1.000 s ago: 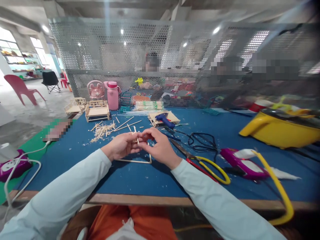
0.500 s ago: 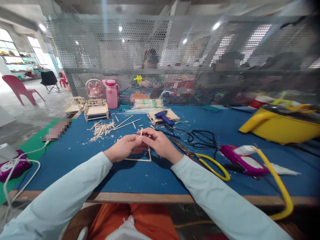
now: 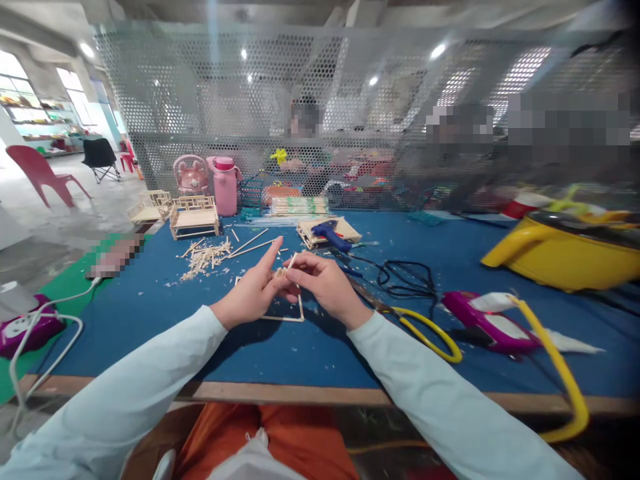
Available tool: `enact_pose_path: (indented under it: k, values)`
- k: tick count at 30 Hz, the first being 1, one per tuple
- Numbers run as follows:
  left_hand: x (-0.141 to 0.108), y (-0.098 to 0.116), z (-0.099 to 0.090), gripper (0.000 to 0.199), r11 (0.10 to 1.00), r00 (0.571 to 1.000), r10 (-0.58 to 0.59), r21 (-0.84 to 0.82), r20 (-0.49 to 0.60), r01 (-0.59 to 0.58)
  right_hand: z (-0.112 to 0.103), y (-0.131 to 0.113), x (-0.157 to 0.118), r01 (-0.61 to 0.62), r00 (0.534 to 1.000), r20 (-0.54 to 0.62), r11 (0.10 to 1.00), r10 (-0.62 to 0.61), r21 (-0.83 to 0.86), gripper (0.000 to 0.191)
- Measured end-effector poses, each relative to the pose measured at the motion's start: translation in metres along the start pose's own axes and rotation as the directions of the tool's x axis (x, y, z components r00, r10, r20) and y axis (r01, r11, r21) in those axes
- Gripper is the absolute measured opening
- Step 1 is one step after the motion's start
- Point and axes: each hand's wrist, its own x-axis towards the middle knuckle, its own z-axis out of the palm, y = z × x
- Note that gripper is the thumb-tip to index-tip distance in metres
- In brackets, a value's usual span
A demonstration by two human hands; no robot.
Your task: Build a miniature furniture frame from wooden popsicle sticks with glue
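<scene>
- Stretching across the foreground, the blue-topped bench (image 3: 320, 363) carries everything being worked on.
- Toward its right side sits a yellow pan (image 3: 555, 260), well apart from the work.
- At the back left stands a wooden model (image 3: 195, 219), built of thin sticks.
- Scissors (image 3: 384, 307) lie just beside the right wrist, partly covered by the sleeve.
- The left hand (image 3: 253, 293) points its index finger up and away; thumb and curled fingers close on a small piece, much hidden.
- The right hand (image 3: 327, 287) pinches a stick between thumb and forefinger, nearly closed.
- Beneath both hands, a thin wooden frame (image 3: 283, 319) lies flat, partly covered.
- Beyond, a blue glue gun (image 3: 330, 235) rests on a flat wooden piece.
- Left of it spreads a pile of cut sticks (image 3: 207, 259).
- Smallest are the stick (image 3: 293, 260), tilted, and the small piece (image 3: 281, 273) at the fingertips: probably a joining step, calling next for exact alignment and a steady pinch.
</scene>
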Motion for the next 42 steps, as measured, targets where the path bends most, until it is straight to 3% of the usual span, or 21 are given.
enact_pose_path:
  k: [4,6,13,16,18,20,22,24,28,36,39,40,42]
  values:
    - [-0.003,0.004,0.001,0.078,0.997,0.99,-0.065,0.042,0.124,0.06,0.0,-0.007,-0.002,-0.144,0.946,0.305,0.986,0.112,0.085,0.024]
    - [-0.005,0.006,0.003,0.081,0.994,0.984,-0.108,0.014,0.141,0.107,0.0,-0.01,-0.002,-0.175,0.924,0.359,0.981,0.135,0.079,0.027]
    - [-0.005,0.01,0.006,0.086,0.989,0.986,-0.129,-0.061,0.105,0.136,-0.002,-0.01,-0.002,-0.175,0.944,0.284,0.985,0.17,-0.007,0.029]
    - [-0.005,0.01,0.005,0.087,0.976,0.987,-0.132,-0.164,0.094,0.146,-0.003,-0.009,0.0,-0.18,0.969,0.187,0.981,0.164,0.071,0.03]
    - [-0.004,0.01,0.001,0.073,0.966,0.982,-0.167,-0.187,0.083,0.18,-0.005,-0.008,0.002,-0.19,0.979,0.105,0.969,0.174,0.16,0.031]
    - [-0.005,0.009,-0.003,0.052,0.981,0.98,-0.179,-0.062,0.083,0.184,-0.006,-0.006,0.004,-0.216,0.976,0.073,0.952,0.205,0.217,0.033]
    - [-0.005,0.009,-0.008,0.036,0.977,0.988,-0.127,0.185,0.089,0.108,-0.007,-0.005,0.005,-0.253,0.967,0.089,0.937,0.238,0.242,0.034]
    - [-0.006,0.009,-0.01,0.025,0.918,0.994,-0.058,0.397,0.093,0.016,-0.006,-0.004,0.005,-0.278,0.96,0.114,0.929,0.257,0.244,0.034]
    - [-0.006,0.01,-0.008,0.021,0.868,0.999,-0.033,0.497,0.031,0.013,-0.003,-0.004,0.003,-0.29,0.954,0.142,0.934,0.264,0.208,0.034]
    - [-0.008,0.009,-0.003,0.022,0.904,0.999,-0.045,0.426,0.003,0.039,-0.003,-0.004,0.002,-0.259,0.96,0.145,0.958,0.241,0.122,0.033]
    - [-0.007,0.004,-0.004,0.017,0.943,0.996,-0.093,0.319,-0.004,0.09,-0.004,-0.007,0.002,-0.249,0.96,0.146,0.967,0.238,0.061,0.032]
    - [-0.007,0.003,-0.004,0.026,0.965,0.992,-0.124,0.234,-0.003,0.121,-0.005,-0.008,0.002,-0.245,0.959,0.154,0.969,0.237,0.032,0.031]
    - [-0.007,0.001,-0.004,0.065,0.979,0.979,-0.202,0.019,0.016,0.201,-0.004,-0.011,0.001,-0.231,0.956,0.173,0.972,0.235,-0.043,0.029]
